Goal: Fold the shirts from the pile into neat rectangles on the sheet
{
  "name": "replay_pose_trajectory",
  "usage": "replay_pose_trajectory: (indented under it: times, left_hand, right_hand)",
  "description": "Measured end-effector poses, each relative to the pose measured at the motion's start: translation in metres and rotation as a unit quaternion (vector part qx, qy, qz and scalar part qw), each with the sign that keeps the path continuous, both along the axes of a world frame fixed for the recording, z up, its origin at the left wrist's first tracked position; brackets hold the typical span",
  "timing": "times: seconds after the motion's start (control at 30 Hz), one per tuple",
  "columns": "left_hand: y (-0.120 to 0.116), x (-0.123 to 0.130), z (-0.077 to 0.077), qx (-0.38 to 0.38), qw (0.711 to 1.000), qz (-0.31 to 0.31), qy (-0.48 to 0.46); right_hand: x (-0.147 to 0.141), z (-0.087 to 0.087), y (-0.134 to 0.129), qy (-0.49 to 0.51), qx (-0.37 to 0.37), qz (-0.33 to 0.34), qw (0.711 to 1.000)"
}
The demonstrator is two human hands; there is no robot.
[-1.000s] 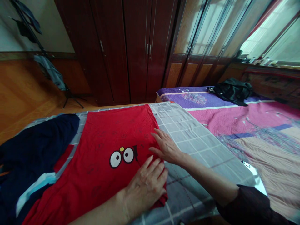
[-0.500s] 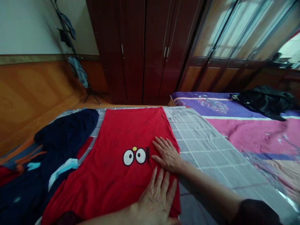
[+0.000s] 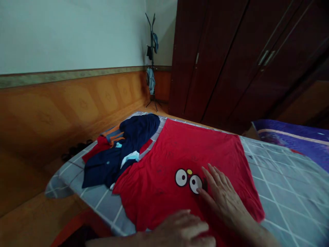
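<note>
A red T-shirt with a cartoon-eye print lies spread out on the grey checked bed sheet. My right hand is over the shirt's right side, fingers stretched, the thumb by the right printed eye. Lower down, my left hand is over the near part of the shirt, its fingers loosely extended and slightly blurred. Neither hand grips anything. Whether the left palm touches the cloth is hard to tell.
A heap of dark blue clothes lies left of the shirt, near the bed's edge. Behind stand a coat rack and a dark red wardrobe. A purple-covered bed is at the right. Something orange-red sits below the near edge.
The view has swung left, bringing the wall and the whole clothes heap into sight. My left hand has shifted toward the near edge, away from my right hand, which remains beside the print.
</note>
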State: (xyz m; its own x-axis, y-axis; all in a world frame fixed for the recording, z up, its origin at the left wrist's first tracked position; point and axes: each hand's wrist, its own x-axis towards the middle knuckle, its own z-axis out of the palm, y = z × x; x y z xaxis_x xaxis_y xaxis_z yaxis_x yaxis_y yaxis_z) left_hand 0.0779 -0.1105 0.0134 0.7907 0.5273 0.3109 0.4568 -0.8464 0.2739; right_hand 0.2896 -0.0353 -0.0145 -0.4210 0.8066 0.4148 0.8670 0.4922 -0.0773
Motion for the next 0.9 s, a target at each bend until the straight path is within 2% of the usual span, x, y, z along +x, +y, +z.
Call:
replay_pose_trajectory:
  times: [0.07, 0.13, 0.23, 0.3, 0.37, 0.43, 0.57, 0.7, 0.8, 0.9]
  left_hand:
    - [0.006, -0.036, 0.023, -0.064, 0.986, 0.144, -0.054]
    - [0.012, -0.076, 0.034, -0.07, 0.941, 0.312, -0.111]
    - [0.014, -0.128, 0.029, -0.032, 0.866, 0.484, -0.123]
    - [0.011, -0.15, 0.019, -0.043, 0.828, 0.55, -0.099]
    - [0.006, -0.16, 0.011, -0.064, 0.812, 0.577, -0.063]
    - [0.003, -0.161, 0.006, -0.077, 0.805, 0.587, -0.029]
    - [0.004, -0.157, 0.004, -0.085, 0.79, 0.608, -0.013]
    - [0.009, -0.151, 0.004, -0.08, 0.798, 0.597, -0.023]
    - [0.01, -0.149, 0.006, -0.062, 0.809, 0.583, -0.042]
    - [0.012, -0.154, 0.007, -0.068, 0.788, 0.606, -0.084]
  right_hand:
    - [-0.025, 0.012, -0.007, 0.013, -0.015, 0.077, 0.997]
    - [-0.055, 0.025, -0.018, 0.021, -0.054, 0.158, 0.986]
    - [-0.096, 0.041, -0.034, 0.023, -0.151, 0.29, 0.945]
    - [-0.117, 0.043, -0.04, 0.02, -0.213, 0.352, 0.911]
    - [-0.13, 0.04, -0.043, 0.008, -0.254, 0.39, 0.885]
    - [-0.137, 0.032, -0.044, -0.009, -0.266, 0.411, 0.872]
    - [-0.139, 0.013, -0.044, -0.005, -0.226, 0.404, 0.886]
    - [-0.138, -0.003, -0.044, 0.019, -0.179, 0.397, 0.9]
    - [-0.138, -0.005, -0.045, 0.042, -0.172, 0.392, 0.903]
    - [-0.137, -0.002, -0.046, 0.065, -0.17, 0.405, 0.896]
